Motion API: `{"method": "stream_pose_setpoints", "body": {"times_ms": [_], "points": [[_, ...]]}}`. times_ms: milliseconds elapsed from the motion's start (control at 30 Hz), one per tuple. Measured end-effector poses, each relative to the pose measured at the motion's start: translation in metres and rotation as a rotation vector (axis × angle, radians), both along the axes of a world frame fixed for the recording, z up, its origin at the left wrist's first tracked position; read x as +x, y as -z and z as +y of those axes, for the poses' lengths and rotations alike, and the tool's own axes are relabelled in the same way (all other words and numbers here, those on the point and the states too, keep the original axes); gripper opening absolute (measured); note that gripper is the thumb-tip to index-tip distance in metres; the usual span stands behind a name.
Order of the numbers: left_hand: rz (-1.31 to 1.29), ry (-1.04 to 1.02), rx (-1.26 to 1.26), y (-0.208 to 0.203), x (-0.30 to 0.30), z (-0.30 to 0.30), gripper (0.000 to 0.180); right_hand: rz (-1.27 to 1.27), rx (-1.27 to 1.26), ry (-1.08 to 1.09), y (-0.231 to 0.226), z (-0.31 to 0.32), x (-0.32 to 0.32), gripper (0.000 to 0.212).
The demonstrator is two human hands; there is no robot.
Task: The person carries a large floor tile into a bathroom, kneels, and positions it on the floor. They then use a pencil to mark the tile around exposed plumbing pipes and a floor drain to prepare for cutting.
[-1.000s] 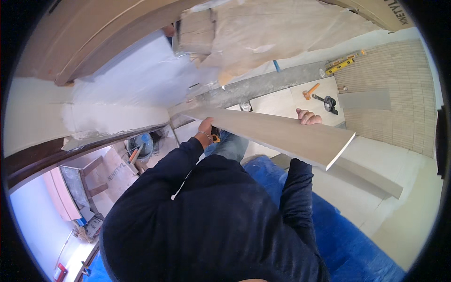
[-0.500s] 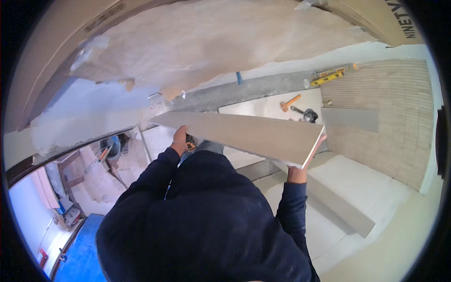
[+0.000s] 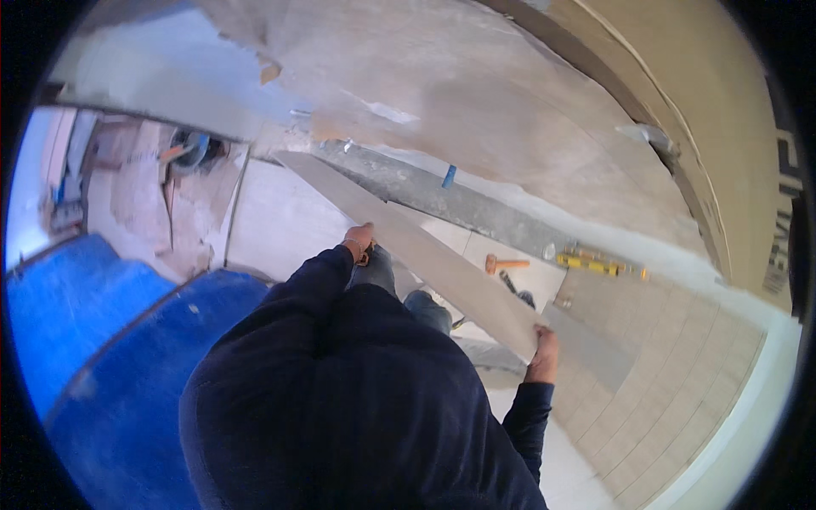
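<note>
A long, flat beige tile (image 3: 429, 259) is held in front of me, slanting from far left to near right. My left hand (image 3: 359, 238) is closed on its near long edge, around the middle. At the right end of the tile, my right hand (image 3: 542, 353) grips the corner, with part of its fingers hidden behind the tile. Just beyond the tile lie a mallet (image 3: 505, 263) with an orange handle and a dark tool (image 3: 524, 297), partly covered by the tile.
Pale tiles (image 3: 276, 212) cover the floor below. A yellow spirit level (image 3: 588, 263) lies along the far edge of a ridged beige area (image 3: 654, 374), where a grey strip (image 3: 599, 347) rests. Blue sheeting (image 3: 161, 348) spreads at left; a bucket (image 3: 195, 153) stands beyond it.
My view has turned, bringing more blue sheeting into sight. The tile now slants more steeply, its right end lower and nearer. Both hands still hold it.
</note>
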State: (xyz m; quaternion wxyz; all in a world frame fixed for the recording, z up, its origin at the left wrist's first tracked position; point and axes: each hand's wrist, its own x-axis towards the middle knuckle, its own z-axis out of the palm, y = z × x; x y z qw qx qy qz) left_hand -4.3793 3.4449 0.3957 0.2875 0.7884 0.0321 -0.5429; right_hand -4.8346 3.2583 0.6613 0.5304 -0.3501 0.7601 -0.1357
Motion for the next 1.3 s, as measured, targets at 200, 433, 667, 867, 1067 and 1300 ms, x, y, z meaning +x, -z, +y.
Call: {"method": "stream_pose_setpoints", "body": {"times_ms": [200,433,667,867,1067,1300], "points": [[-0.037,0.057,0.101,-0.020,-0.046,-0.020,0.065,0.057,0.080,-0.098,0.070,-0.062,-0.056,0.036],[-0.631,0.560,0.138,0.125,-0.093,0.077,0.016,0.194,0.229,-0.333,0.156,-0.133,-0.095,0.041],[-0.616,0.815,0.260,0.259,-0.108,0.124,0.011,0.396,0.162,-0.717,0.268,-0.227,-0.150,0.052],[-0.322,-0.050,0.343,0.375,-0.082,0.087,0.035,0.284,0.034,-0.667,0.365,-0.280,-0.146,0.054],[-0.470,0.102,0.477,0.466,-0.090,0.087,0.032,0.093,0.014,-0.643,0.482,-0.335,-0.170,0.053],[-0.835,-0.042,0.531,0.475,-0.099,0.053,0.039,-0.049,-0.043,-0.573,0.565,-0.360,-0.202,0.051]]}}
